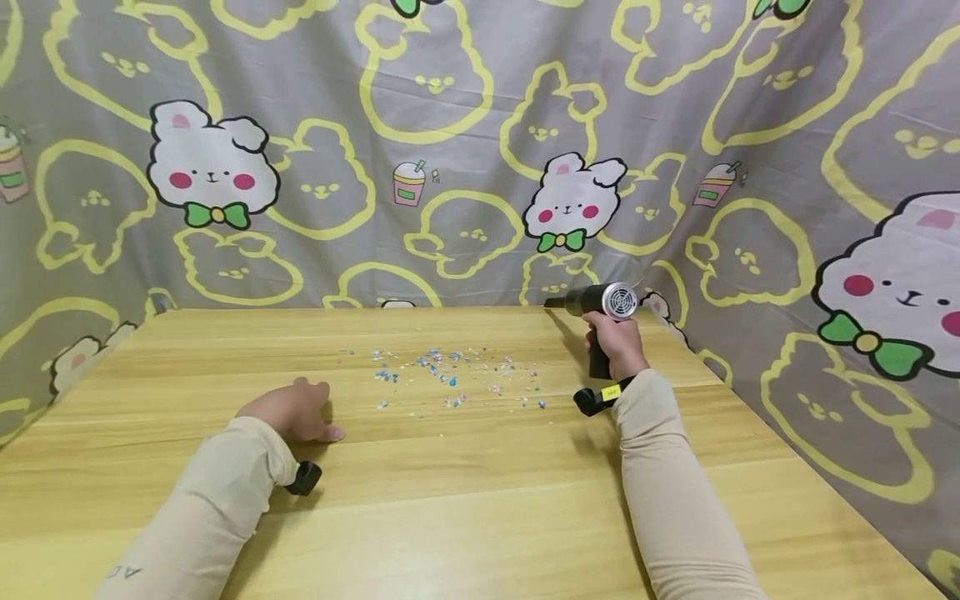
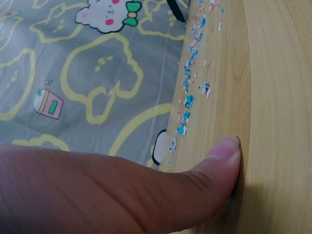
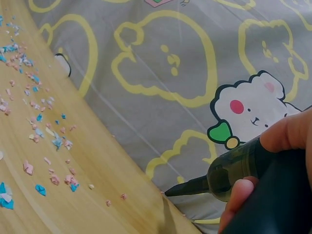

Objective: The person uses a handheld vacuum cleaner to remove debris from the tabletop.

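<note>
My right hand (image 1: 619,343) grips the black handle of a handheld vacuum cleaner (image 1: 598,298) with a silver vented rear end. Its narrow nozzle (image 3: 189,187) points left, close over the table near the back edge in the right wrist view. A smoky see-through chamber (image 3: 220,176) sits behind the nozzle. Small blue, pink and white paper scraps (image 1: 453,382) lie scattered between my hands. My left hand (image 1: 294,410) is at the table left of the scraps, holding nothing, its fingers loosely bent. In the left wrist view its thumb (image 2: 195,187) extends beside the wood surface.
The wooden table (image 1: 450,517) reaches back to a grey curtain (image 1: 315,275) printed with cartoon rabbits, which also hangs along both sides. Black wrist cameras sit by each sleeve, the right one (image 1: 596,400) close above the table.
</note>
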A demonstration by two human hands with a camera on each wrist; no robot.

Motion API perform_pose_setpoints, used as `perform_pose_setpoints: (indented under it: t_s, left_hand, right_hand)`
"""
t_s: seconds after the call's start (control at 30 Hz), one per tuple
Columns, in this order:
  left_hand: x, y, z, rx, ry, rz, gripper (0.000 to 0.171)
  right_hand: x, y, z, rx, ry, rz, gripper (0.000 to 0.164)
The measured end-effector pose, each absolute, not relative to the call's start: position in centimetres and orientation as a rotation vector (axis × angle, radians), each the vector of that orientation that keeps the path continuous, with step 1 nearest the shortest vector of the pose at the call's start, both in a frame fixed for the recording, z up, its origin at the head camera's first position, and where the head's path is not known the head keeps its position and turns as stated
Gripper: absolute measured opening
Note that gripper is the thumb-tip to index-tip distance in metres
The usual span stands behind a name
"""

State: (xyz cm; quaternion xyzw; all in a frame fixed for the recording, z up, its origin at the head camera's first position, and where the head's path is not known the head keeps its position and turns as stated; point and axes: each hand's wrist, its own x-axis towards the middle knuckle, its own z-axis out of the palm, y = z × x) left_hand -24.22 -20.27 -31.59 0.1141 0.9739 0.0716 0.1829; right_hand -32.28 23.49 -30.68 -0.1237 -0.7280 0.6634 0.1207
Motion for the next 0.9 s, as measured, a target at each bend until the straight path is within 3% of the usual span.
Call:
perform_pose_setpoints:
  t_s: [0.6,0.9]
  left_hand:
    - [-23.4,-21.1,-31.0,0.295,2.798,0.223,0.082]
    - [-23.1,-20.1,-31.9,0.273,2.803,0.239,0.082]
  right_hand:
    - [-33.1,22.3,-30.9,-0.331,-2.14,1.966,0.022]
    - [-31.6,23.0,-30.6,-0.245,-2.178,1.963,0.022]
